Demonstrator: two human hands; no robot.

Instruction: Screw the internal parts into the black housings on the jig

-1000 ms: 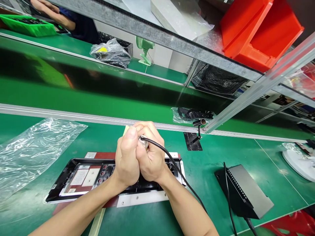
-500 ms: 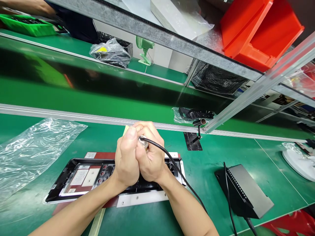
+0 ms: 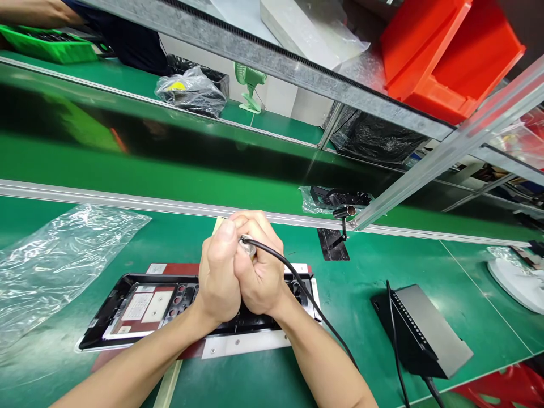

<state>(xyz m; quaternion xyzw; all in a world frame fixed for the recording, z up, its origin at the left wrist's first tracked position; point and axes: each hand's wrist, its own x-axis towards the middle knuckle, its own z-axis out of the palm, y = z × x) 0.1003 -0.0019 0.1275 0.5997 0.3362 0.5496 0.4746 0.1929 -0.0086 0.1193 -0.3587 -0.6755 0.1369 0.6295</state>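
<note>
Both hands are closed one against the other around an upright corded tool (image 3: 248, 247); only its silvery top end shows, and its lower part is hidden, so its kind cannot be told. My left hand (image 3: 220, 272) presses in from the left, and my right hand (image 3: 262, 275) wraps it from the right. A black cord (image 3: 305, 290) leaves the tool's top and runs down over my right wrist. Under my hands lies a long black plastic frame (image 3: 94, 328) with a grid-like inner part. It rests on a reddish-brown fixture (image 3: 187, 268) with white strips (image 3: 246, 342).
A clear plastic bag (image 3: 72, 266) lies at left. Right of the frame stand a small black tube on a bracket (image 3: 344, 212) and a black-and-grey box (image 3: 429, 326) with cables. A metal post (image 3: 425, 164) and shelf with a red bin (image 3: 446, 62) overhang. A co-worker's arm (image 3: 46, 14) is far left.
My hands, the tool and the frame keep their places. At the far left, the co-worker's arm has shifted slightly.
</note>
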